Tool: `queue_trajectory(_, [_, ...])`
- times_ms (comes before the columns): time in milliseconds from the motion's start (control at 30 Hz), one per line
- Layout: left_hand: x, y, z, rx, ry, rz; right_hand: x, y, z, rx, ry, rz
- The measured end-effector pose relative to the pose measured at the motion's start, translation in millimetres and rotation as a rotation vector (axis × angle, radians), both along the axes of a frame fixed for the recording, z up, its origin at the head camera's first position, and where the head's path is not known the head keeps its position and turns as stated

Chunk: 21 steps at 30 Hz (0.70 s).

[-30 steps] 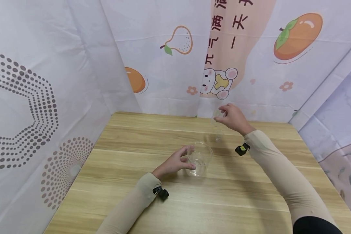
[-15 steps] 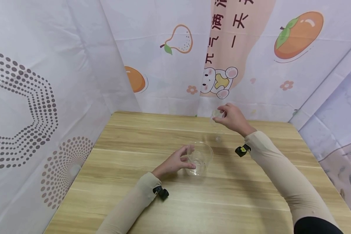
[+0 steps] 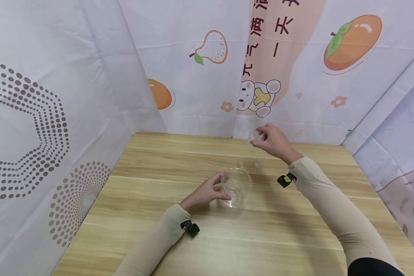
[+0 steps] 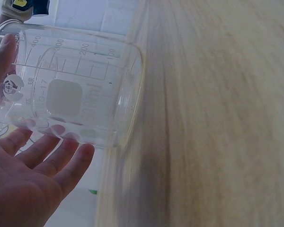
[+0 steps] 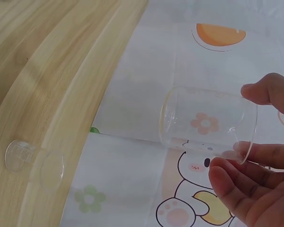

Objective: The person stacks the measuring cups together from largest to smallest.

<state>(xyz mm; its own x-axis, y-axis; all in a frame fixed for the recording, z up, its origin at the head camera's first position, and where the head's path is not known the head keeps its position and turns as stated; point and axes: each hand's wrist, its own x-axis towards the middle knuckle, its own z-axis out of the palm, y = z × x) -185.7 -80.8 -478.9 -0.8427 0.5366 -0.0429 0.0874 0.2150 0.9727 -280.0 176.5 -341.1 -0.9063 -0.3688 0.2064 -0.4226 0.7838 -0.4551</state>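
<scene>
With thumb and fingers, my left hand (image 3: 208,189) holds a large clear glass beaker (image 4: 85,80), marked with a scale from 100 to 400. It stands upright on the wood-grain table. Farther back and to the right, my right hand (image 3: 274,142) grips a small clear glass beaker (image 5: 208,123) near its rim, raised off the table. No marks show on that glass. On the table below the right hand stands an even smaller clear glass vessel (image 5: 35,164), faint in the head view; its exact kind is hard to tell.
The wood-grain table (image 3: 165,153) meets a printed white cloth (image 3: 193,99) along its back edge. More cloth hangs at the left and right sides. A black camera is strapped to each wrist.
My right hand and the small beaker have shifted slightly to the left. The left hand and the large beaker have stayed in place.
</scene>
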Motion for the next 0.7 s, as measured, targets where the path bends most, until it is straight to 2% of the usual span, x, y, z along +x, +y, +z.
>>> queue_trajectory(700, [-0.9,0.1,-1.8,-0.001,-0.006,0.000,11.3,-5.9,-0.7,-0.028,0.030,0.032])
